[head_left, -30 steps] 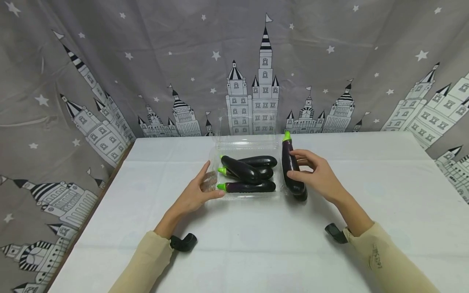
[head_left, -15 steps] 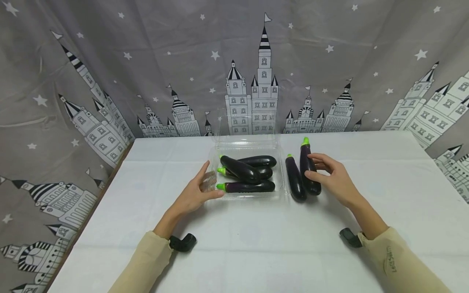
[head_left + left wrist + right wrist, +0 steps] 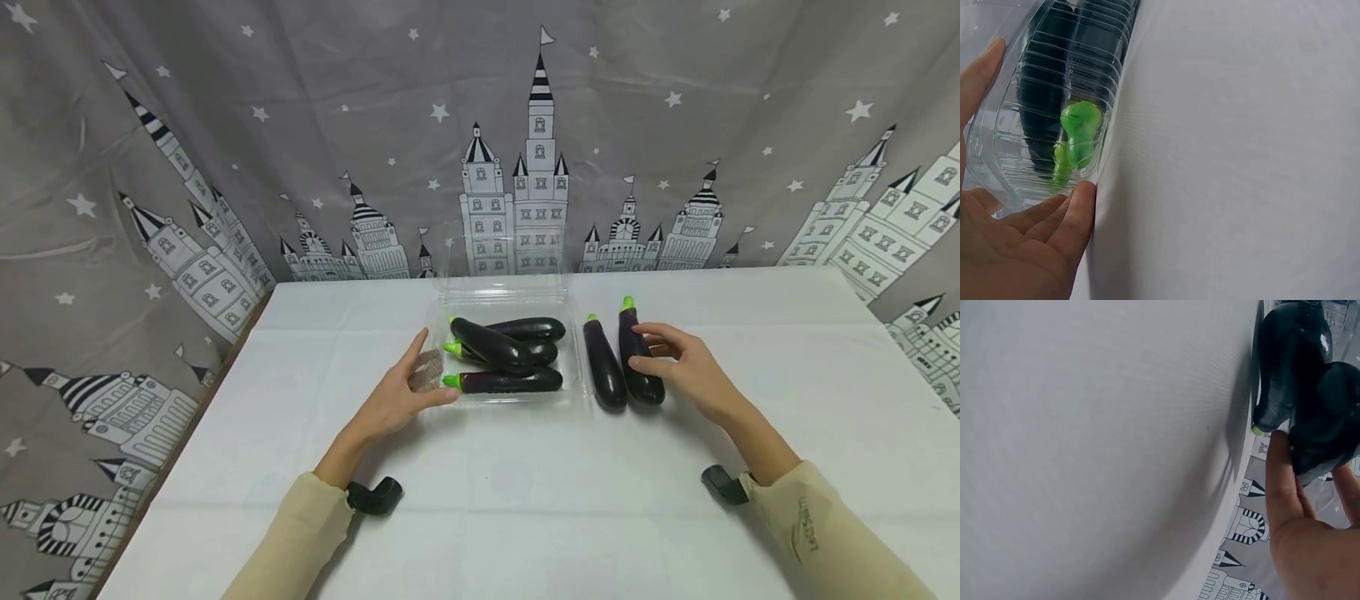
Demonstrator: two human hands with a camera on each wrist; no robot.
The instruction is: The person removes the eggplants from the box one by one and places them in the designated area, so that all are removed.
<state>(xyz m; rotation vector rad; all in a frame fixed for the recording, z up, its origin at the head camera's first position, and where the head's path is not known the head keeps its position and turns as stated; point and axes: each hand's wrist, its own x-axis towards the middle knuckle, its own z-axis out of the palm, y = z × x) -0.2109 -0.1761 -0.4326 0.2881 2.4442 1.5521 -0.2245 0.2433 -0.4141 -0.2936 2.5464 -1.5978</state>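
A clear plastic clamshell box stands with its lid raised, several dark eggplants with green stems lying crosswise inside. My left hand is spread at the box's left end. In the left wrist view, its fingertips touch the ribbed wall near a green stem. To the box's right, my right hand pinches an eggplant between thumb and fingers, its stem pointing away from me. A second eggplant lies between it and the box; both crowd together in the right wrist view.
A white cloth covers the table, whose brown edge shows at the left. Behind it hangs a grey curtain printed with castles and stars. Black wrist mounts stick out near both sleeves.
My right hand has carried its eggplant rightward and slightly toward me, away from above the other eggplant, to a place beside it. The left hand and the box have stayed put.
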